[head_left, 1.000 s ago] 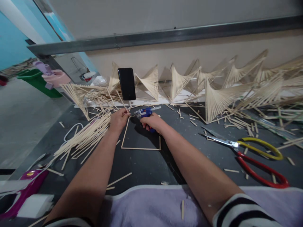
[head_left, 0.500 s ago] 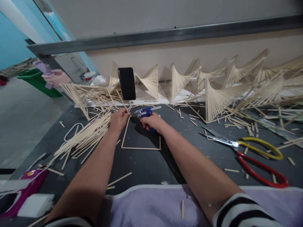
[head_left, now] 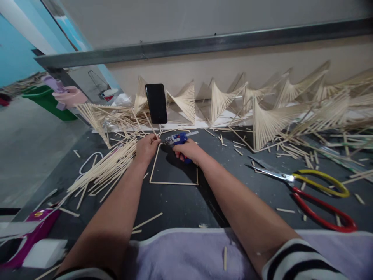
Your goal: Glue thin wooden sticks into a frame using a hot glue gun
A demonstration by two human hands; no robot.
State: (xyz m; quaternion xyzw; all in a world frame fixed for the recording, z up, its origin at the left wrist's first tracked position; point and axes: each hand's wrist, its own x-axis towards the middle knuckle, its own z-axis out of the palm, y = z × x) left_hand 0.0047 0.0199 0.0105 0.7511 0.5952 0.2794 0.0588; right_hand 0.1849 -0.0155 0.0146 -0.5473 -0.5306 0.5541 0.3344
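My right hand (head_left: 188, 151) is wrapped round a blue hot glue gun (head_left: 180, 137), with a clear glue stick jutting from its back end. Its nozzle points left, right beside the fingertips of my left hand (head_left: 146, 148). Those fingers pinch a thin wooden stick (head_left: 151, 125) that slants up and away from the far left corner of a square stick frame (head_left: 174, 183). The frame lies flat on the dark table; my right hand and the glue gun hide part of its far and right sides. Whether the nozzle touches the stick, I cannot tell.
Loose sticks (head_left: 107, 169) lie piled on the left. A black phone (head_left: 156, 103) stands upright beyond my hands. Twisted stick structures (head_left: 266, 126) line the back. Large scissors (head_left: 288, 178) rest at right among cut pieces. A purple power strip (head_left: 32, 235) sits at lower left.
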